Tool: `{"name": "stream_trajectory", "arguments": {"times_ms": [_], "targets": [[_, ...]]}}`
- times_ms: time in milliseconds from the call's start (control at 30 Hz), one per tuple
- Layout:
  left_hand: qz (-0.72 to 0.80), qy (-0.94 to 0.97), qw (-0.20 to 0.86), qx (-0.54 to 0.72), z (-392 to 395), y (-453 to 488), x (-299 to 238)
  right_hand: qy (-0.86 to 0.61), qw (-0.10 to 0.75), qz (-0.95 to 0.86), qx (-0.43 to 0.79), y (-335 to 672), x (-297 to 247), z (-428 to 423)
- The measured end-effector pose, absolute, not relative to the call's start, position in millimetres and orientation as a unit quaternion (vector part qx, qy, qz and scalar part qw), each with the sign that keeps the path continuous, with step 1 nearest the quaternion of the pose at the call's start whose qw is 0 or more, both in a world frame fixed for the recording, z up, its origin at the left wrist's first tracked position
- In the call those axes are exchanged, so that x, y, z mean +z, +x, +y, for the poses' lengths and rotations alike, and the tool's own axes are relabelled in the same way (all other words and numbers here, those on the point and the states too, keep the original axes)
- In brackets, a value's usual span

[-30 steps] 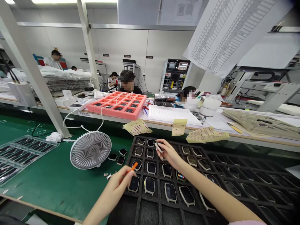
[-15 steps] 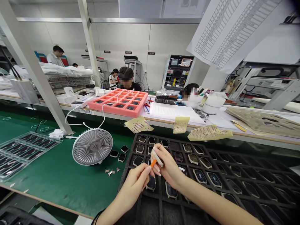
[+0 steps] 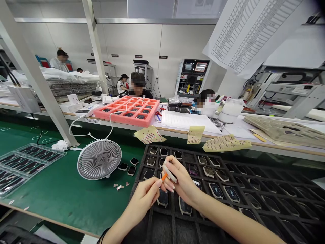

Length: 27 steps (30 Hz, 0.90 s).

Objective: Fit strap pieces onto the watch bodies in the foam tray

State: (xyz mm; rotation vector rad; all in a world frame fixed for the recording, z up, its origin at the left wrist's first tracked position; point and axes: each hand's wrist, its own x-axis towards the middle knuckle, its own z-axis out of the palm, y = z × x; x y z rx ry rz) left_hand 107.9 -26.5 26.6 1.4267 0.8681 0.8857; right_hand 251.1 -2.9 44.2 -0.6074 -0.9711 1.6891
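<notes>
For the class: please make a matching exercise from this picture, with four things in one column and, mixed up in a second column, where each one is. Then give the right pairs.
Things
1. fan
2. pink tray
3. orange stick
4. watch

Places
a. held in the right hand
b. on the green mat, left of the black tray
c. on the raised shelf at the back
d. pinched in the left hand

Pairs: 1-b, 2-c, 3-d, 4-a
</notes>
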Motion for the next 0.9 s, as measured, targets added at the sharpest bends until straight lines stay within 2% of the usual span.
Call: {"name": "stream_trajectory", "arguments": {"times_ms": [400,600,800,900], "targets": [[0.379,0.638,0.533,0.406,-26.6,108.6,24.4,-0.244,0.525,-0.388,0.717,249.8,41.0,-2.1],[0.389,0.633,0.535,0.403,-27.4,107.9,25.3,-0.253,0.522,-0.38,0.721,248.5,40.0,-2.7],[0.381,0.621,0.568,0.384,-24.9,107.0,24.6,-0.28,0.528,-0.435,0.674,251.6,39.6,-1.6],[0.368,0.617,0.586,0.376,-22.5,108.2,22.5,-0.276,0.505,-0.425,0.699,253.1,37.6,-0.2]]}}
